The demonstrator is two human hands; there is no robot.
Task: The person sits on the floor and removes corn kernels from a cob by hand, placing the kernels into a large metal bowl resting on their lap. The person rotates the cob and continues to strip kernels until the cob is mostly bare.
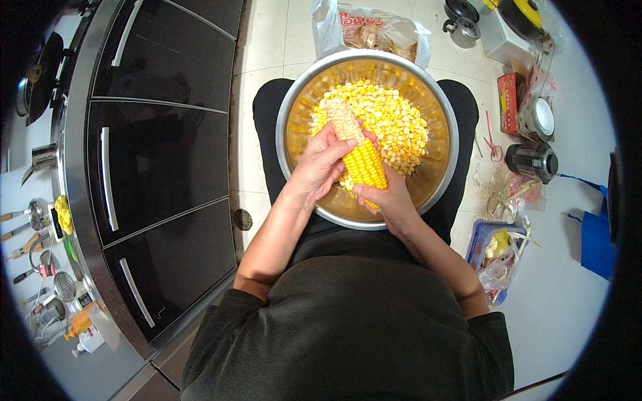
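An ear of corn (364, 163) slants across a metal bowl (446, 150) that rests on my lap between my knees. Its far end is bare pale cob, while rows of yellow kernels cover the near end. My left hand (325, 159) grips the ear about its middle, the thumb lying where kernels meet bare cob. Around the near end my right hand (385, 193) is closed, its thumb on the kernels. Loose corn kernels (396, 118) are heaped in the bowl beneath both hands. Some fingers are hidden behind the ear.
Just beyond the bowl stands a plastic bag (328, 30) with dry husks. Black cabinets (160, 165) line the left side. At right on the floor are a blender jar (531, 161), a red box (508, 103), a blue basket (479, 245) and a small pot (464, 32).
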